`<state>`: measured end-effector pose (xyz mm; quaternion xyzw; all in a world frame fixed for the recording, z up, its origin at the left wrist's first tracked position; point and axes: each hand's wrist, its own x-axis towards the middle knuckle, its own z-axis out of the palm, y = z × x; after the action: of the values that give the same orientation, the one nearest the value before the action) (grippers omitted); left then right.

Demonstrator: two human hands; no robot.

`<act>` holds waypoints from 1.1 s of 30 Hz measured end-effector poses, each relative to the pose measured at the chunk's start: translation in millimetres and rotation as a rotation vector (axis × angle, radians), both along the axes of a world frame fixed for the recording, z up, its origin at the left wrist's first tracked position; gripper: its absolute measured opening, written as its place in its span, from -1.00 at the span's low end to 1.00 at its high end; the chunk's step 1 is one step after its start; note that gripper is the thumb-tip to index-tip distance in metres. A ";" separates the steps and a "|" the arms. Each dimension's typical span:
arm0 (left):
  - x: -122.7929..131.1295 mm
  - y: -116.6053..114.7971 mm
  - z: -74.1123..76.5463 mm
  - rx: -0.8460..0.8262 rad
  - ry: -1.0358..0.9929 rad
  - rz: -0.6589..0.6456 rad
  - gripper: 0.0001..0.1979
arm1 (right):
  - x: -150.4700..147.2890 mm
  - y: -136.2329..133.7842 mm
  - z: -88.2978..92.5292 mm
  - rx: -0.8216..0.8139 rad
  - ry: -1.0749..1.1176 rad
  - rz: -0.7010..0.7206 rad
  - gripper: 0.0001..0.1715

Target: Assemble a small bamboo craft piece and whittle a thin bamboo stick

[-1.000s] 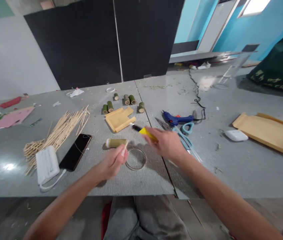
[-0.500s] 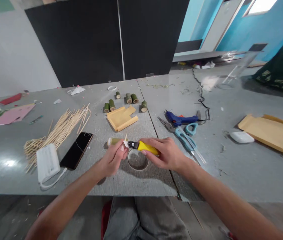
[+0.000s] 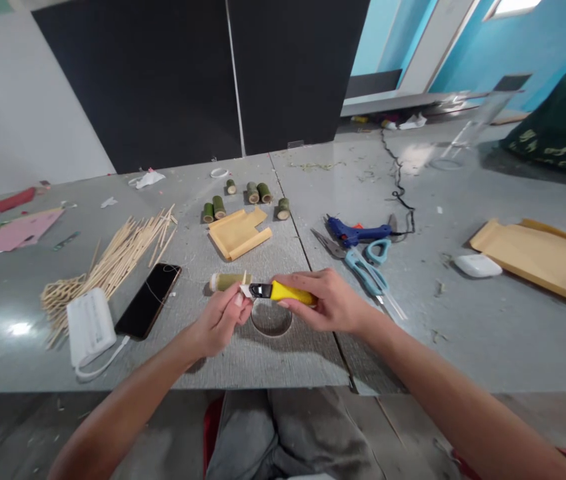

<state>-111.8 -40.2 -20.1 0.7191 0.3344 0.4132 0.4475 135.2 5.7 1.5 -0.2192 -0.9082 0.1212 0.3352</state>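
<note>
My right hand (image 3: 325,297) is wrapped round the yellow handle of a utility knife (image 3: 290,293), its blade pointing left. My left hand (image 3: 223,317) is closed in a pinch at the blade's tip. A short end of a thin pale stick (image 3: 245,276) pokes up from those fingers, against the blade; most of it is hidden. Just behind the left hand, a green bamboo piece (image 3: 227,281) lies on its side. Below the knife, a round ring outline (image 3: 271,333) shows on the grey table (image 3: 263,367).
To the left are a bundle of thin sticks (image 3: 123,250), a phone (image 3: 149,300) and a white power bank (image 3: 90,325). Several bamboo pieces (image 3: 219,207) stand behind a folded cardboard piece (image 3: 240,233). Rightward lie a glue gun (image 3: 360,232), pliers (image 3: 330,244) and scissors (image 3: 365,270).
The view has shifted slightly, so everything sits a little further left. My left hand is slightly lower, and more of the bamboo piece behind it shows. Both grips are unchanged.
</note>
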 end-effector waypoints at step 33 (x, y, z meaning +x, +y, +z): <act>-4.6 9.2 -12.3 0.006 0.054 0.102 -0.64 | 2.3 -5.6 1.7 0.135 -0.106 -0.122 -0.58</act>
<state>-116.4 -31.0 -32.4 0.7134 0.3811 0.4170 0.4146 137.4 0.2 3.2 -0.2571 -0.9157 0.0274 0.3075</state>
